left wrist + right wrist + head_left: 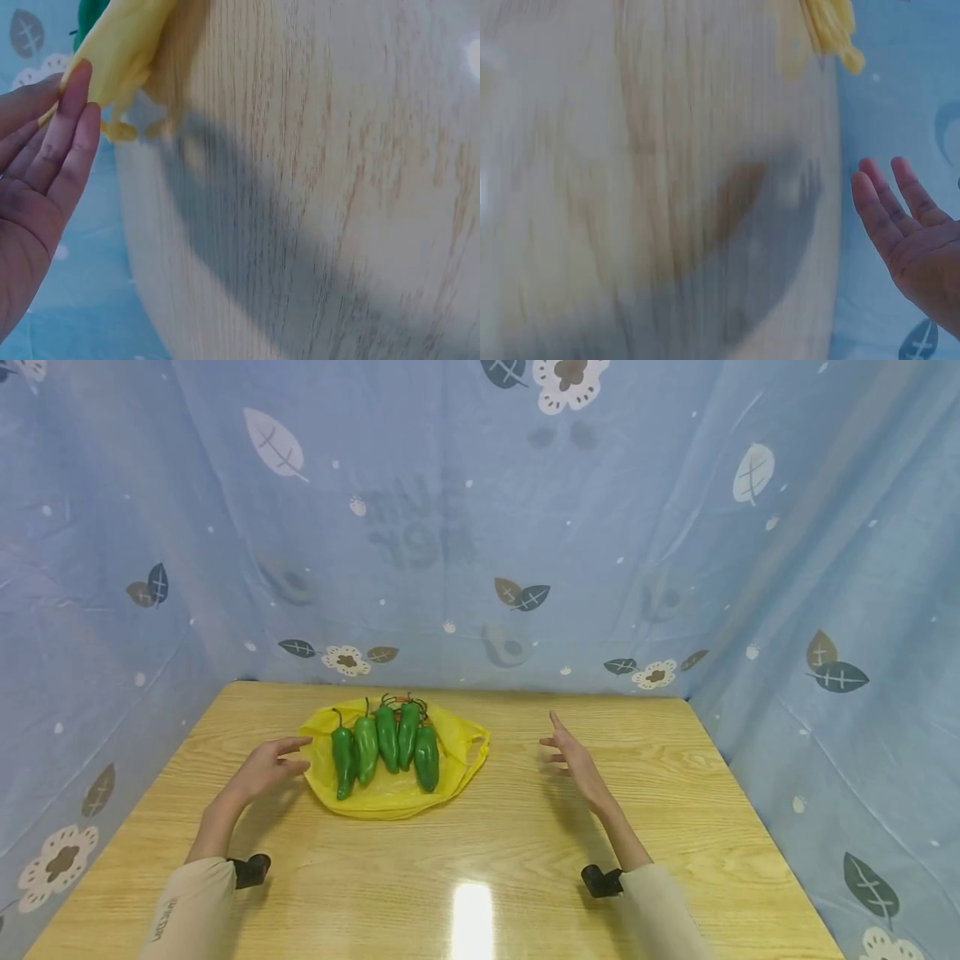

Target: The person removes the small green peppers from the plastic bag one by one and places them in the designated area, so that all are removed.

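Several long green peppers (387, 739) lie side by side, stems toward the back, on a yellow plastic bag (390, 802) spread flat on the table. Just left of the bag is my left hand (264, 768), its fingers loosely extended toward the edge. In the left wrist view its fingertips overlap the bag (124, 60); whether they touch it I cannot tell. My right hand (577, 760) hovers above the table, well to the right of the bag, fingers spread and nothing held. The right wrist view also shows that hand (922, 240) with relaxed fingers.
The wooden table (375, 885) carries a bright light reflection near its front. A blue patterned curtain (450, 527) hangs behind and along both sides. The bag's looped handle (480, 752) lies toward the right. Thin stems and small reddish bits (401, 699) show behind the peppers.
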`<state>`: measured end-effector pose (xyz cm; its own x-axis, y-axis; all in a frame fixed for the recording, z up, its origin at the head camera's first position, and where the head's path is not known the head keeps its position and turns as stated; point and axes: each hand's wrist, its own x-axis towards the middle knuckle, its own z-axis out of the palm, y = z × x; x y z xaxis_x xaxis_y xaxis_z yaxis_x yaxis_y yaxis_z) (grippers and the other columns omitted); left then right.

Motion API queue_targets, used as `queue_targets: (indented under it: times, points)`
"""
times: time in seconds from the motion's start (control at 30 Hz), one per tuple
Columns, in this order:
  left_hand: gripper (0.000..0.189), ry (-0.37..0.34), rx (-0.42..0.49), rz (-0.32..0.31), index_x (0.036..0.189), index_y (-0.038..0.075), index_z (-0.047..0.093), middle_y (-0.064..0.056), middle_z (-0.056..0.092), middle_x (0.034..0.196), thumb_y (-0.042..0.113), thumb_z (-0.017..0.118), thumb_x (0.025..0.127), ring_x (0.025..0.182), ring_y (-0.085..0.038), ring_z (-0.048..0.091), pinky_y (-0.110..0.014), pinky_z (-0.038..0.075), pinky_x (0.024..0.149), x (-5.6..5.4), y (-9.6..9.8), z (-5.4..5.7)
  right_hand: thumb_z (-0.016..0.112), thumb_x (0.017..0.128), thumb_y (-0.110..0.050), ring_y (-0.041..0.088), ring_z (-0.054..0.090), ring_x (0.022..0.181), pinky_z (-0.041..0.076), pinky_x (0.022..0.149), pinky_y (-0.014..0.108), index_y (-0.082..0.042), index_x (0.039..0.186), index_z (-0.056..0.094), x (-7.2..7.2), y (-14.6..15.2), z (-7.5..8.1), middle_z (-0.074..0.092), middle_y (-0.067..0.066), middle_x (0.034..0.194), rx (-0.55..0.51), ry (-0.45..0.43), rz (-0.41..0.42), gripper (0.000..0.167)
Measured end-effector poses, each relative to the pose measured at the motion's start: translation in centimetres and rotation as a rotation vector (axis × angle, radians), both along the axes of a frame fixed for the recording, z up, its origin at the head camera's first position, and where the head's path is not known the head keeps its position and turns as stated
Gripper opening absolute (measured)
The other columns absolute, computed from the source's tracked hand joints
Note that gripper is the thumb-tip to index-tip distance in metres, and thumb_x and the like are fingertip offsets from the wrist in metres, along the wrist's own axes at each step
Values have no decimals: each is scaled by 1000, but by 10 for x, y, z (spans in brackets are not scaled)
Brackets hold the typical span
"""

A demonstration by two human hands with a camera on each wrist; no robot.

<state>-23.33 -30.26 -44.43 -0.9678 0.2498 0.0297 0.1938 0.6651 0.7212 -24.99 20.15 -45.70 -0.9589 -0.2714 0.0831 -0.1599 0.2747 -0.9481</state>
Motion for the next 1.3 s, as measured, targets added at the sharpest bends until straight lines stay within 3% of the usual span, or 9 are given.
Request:
queue_targets:
  times: [0.3,0.53,0.7,0.87,0.97,1.13,1.3]
  points:
    - [55,-7,55,-22,140,-15,34,-40,30,142,3,57,94,99,-43,63,-44,53,80,0,-4,-5,31,106,-34,49,53,111,42,93,59,-23,155,18,-4,-39,-8,46,28,135,-75,-16,35,53]
    - [56,-16,71,-22,141,-15,32,-39,29,142,2,57,94,102,-46,61,-44,53,78,5,-4,-7,31,107,-19,57,48,112,39,94,62,-2,153,17,14,-71,16,42,37,135,-110,-44,118,51]
    - [56,-18,62,-11,141,-15,33,-40,30,142,2,57,94,104,-47,60,-44,53,79,6,-4,-7,38,105,-15,56,52,105,44,90,58,0,150,23,12,-91,13,47,35,133,-125,-30,102,50]
    - [55,-17,61,-18,141,-15,34,-39,30,142,3,58,94,104,-47,60,-42,53,79,5,-6,-7,45,103,-13,54,57,99,47,88,54,4,148,26,7,-111,-2,53,35,126,-202,-25,96,52]
    - [55,-6,61,-26,140,-16,34,-40,31,141,3,58,94,103,-47,60,-42,54,79,4,-7,-7,50,101,-16,47,62,98,50,87,47,3,147,33,4,-124,-13,60,30,119,-193,15,46,52]
    - [56,9,56,-40,140,-16,34,-39,31,142,4,58,94,104,-47,60,-42,53,79,0,-7,-6,60,96,-18,31,68,94,54,78,33,0,139,49,5,-144,-23,70,18,106,-85,143,-151,48]
    - [54,19,48,-36,139,-15,36,-38,33,141,4,59,94,103,-46,61,-42,53,80,-3,-4,-7,67,88,-11,30,67,86,53,71,35,2,127,61,8,-162,-25,73,14,96,14,278,-300,42]
